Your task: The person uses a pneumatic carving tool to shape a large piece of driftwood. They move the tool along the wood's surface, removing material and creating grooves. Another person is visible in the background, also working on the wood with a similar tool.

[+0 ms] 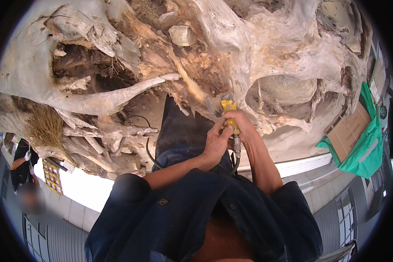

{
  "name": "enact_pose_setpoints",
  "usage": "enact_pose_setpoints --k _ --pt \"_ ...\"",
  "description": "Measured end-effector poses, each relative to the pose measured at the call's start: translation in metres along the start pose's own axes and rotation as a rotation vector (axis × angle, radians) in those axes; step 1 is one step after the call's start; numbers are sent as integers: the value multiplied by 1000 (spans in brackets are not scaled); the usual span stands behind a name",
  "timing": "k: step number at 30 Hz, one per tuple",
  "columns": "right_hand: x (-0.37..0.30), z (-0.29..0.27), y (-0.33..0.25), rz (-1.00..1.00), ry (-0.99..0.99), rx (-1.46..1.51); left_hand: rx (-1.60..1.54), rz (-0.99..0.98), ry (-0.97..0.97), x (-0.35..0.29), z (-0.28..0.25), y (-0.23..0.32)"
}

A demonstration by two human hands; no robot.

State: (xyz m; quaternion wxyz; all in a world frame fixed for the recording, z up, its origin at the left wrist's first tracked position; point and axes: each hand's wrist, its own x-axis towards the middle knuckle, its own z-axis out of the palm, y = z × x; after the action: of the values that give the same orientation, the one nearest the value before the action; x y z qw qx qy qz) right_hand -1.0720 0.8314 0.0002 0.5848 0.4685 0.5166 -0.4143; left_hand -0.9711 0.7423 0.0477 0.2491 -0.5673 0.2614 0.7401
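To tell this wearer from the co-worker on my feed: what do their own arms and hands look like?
Left hand and right hand are gloveless, with no watch visible. The forearms are bare below loose dark navy sleeves ending near the elbows; short or rolled, I can't tell.

We see pale ground (288,146) at the right and light paving (72,210) at the lower left, beside a blazing white patch of light (85,183). Toward the rim we find a ribbed grey wall (67,240), with paned windows (347,216) curving at the lower right.
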Motion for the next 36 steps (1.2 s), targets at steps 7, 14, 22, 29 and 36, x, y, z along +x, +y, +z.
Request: enact_pose_setpoints --k 7,14,22,29,36 --pt "12 14 1 -13 -34 87 110 104 41 9 -12 10" --pt "6 -5 1 -8 89 -74 -184 -189 -61 10 1 -2" --pt "-4 19 -18 -46 -10 -135 -99 51 -75 0 -10 21" --pt "-28 -36 9 -62 163 -71 -148 -130 -369 -10 8 -6" --pt "-41 -78 34 0 184 113 28 -173 -591 -14 17 -17"
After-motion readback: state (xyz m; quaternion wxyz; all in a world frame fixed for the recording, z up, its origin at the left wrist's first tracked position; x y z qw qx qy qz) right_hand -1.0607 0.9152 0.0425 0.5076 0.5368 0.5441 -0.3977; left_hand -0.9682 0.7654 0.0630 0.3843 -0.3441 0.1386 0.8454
